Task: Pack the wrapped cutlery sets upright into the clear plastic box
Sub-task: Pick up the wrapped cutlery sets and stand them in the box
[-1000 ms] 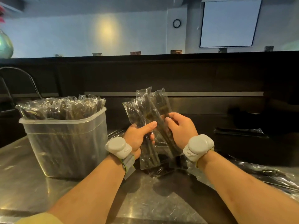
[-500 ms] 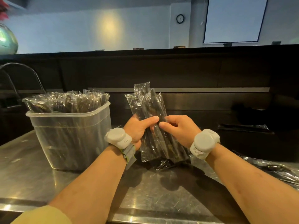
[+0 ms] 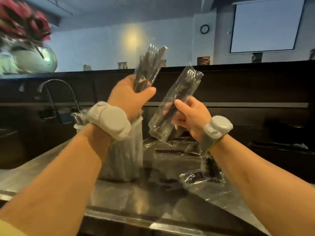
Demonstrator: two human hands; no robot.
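- Clock (image 3: 204,29), on the wall, upper right of centre.
- Screen (image 3: 267,26), upper right.
- Vase (image 3: 34,60) with red flowers (image 3: 22,23), upper left, blurred.
- Arched faucet (image 3: 57,80), middle left.
- Steel counter (image 3: 119,198), across the bottom.

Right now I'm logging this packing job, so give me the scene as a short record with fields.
left hand: grips a bundle of wrapped sets, raised, roughly upright
right hand: holds a tilted wrapped pack, count unclear
clear box: on the counter, partly hidden by the left forearm, sets standing inside
loose sets: lying flat on the counter, right of the box
image: motion-blurred
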